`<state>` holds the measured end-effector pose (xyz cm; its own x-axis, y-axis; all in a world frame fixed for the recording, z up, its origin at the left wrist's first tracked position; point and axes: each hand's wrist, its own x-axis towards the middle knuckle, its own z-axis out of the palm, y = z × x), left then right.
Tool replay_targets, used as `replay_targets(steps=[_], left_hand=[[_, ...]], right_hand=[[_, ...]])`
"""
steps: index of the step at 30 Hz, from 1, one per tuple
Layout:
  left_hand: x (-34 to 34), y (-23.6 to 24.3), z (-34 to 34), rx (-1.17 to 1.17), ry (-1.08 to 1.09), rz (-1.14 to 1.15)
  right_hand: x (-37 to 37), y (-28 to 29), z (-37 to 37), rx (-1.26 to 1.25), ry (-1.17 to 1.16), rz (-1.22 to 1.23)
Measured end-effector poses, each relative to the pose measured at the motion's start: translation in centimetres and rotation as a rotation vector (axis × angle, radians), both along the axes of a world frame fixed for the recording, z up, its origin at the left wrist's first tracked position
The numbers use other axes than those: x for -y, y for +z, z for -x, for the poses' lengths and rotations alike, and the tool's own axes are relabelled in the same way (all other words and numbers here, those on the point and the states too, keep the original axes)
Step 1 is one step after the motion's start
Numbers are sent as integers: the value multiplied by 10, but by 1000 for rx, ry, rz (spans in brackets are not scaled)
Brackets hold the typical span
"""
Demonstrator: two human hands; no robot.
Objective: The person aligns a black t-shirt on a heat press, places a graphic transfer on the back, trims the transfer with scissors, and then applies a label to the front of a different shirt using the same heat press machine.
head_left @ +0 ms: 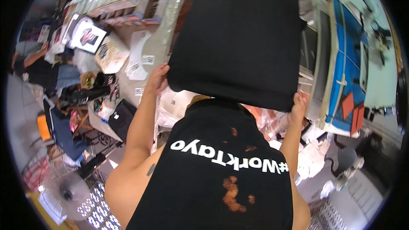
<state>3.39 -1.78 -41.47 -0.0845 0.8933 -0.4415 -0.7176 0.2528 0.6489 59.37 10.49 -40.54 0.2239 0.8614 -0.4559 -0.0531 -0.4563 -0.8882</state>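
In front of me a large black cloth, which looks like a garment, lies smooth over a flat shape with rounded corners. What supports it underneath is hidden. At its near left corner my left hand is closed on the edge, fingers partly behind the fabric. My right hand grips the near right corner in the same way, thumb uppermost. Between the two hands the near edge hangs just beyond my black top.
Shelving stands at the far left, near a white printed sheet. Another person is at the left edge. A blue-covered frame stands to the right. A fan is low on the left, a dark chair low on the right.
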Motion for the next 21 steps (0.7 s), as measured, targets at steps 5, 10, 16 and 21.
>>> replay_targets(steps=[5, 10, 16, 21], left_hand=[[-1, -9, -16, -59, -73, 148], [-32, -13, -22, -571, -252, 330], [-211, 78, -40, -1793, 132, -402], [-368, 72, -104, -2059, -176, -661]], right_hand=[[0, -14, 3, 543, 242, 76], [-28, -74, -37, 348, 409, 246], [-175, 59, 96, 1190, 287, -867], [-299, 62, 247, 1230, 756, -823]])
